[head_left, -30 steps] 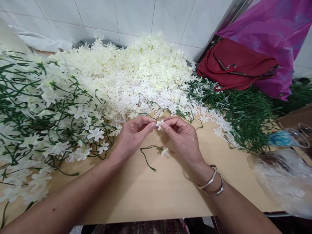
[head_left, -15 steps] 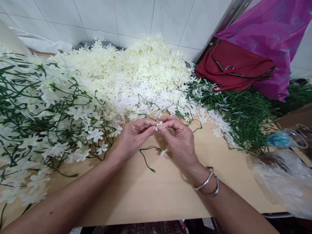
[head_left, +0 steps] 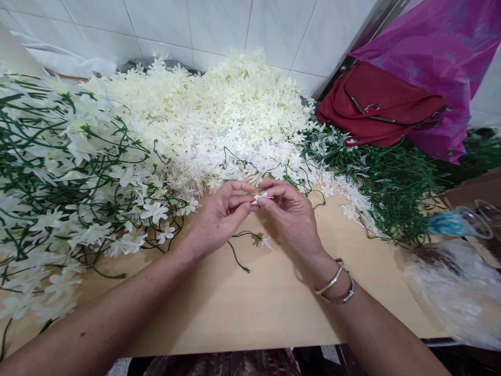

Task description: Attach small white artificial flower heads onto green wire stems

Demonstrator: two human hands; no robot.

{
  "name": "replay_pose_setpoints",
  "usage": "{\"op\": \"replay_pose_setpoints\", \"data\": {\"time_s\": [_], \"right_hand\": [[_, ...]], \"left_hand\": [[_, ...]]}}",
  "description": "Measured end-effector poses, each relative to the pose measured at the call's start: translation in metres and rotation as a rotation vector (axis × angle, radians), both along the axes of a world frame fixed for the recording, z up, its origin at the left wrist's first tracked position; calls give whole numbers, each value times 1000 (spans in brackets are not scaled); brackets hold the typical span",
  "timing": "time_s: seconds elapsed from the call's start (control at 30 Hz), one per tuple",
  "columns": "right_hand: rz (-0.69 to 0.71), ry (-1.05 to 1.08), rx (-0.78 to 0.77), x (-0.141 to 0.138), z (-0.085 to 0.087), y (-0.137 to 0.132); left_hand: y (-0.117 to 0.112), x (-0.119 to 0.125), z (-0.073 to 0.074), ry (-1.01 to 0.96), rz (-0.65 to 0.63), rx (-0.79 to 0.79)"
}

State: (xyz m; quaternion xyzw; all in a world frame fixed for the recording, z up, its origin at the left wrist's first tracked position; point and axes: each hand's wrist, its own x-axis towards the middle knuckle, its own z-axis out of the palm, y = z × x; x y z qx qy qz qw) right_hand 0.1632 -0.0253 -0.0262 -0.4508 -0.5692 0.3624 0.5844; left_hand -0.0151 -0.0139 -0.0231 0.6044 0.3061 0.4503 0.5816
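Observation:
Both hands meet above the middle of the table, fingertips pinched together on one small white artificial flower point(head_left: 261, 197). My left hand point(head_left: 219, 216) has thumb and forefinger closed at the flower's left side. On its right side, the thumb and fingers of my right hand point(head_left: 295, 216) grip it, and thin white strands point toward that hand. Under the hands lies a green artificial stem point(head_left: 237, 257) with a white flower point(head_left: 265, 242) at its end. Fingertips partly hide the held flower.
A large heap of white artificial flowers point(head_left: 235, 99) covers the back. Flowers on green stems point(head_left: 97, 183) pile up at the left, bare green stems point(head_left: 403, 188) at the right. Beyond are a red handbag point(head_left: 383, 104), purple bag point(head_left: 434, 47) and clear plastic bag point(head_left: 457, 297).
The held flower has turned, so its petals and thin strands show more sideways. My hands have shifted slightly right in view, along with the whole scene.

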Motion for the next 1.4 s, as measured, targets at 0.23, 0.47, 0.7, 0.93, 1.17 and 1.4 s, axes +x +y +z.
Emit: {"op": "replay_pose_setpoints", "data": {"time_s": [0.23, 0.47, 0.7, 0.93, 1.17, 1.4], "right_hand": [[-77, 27, -34, 15, 2, 9], [-135, -6, -142, 31, 5, 13], [-33, 90, -215, 31, 11, 13], [-19, 139, -262, 28, 7, 15], [-21, 165, -270, 30, 5, 16], [44, 150, -262, 34, 11, 16]], "left_hand": [[-4, -22, 31, 439, -169, 560], [2, -34, 23, 628, -554, 639], [3, -28, 13, 589, -592, 695], [3, -26, 4, 588, -573, 741], [8, -28, 12, 489, -605, 551], [3, -23, 17, 348, -433, 92]]}}
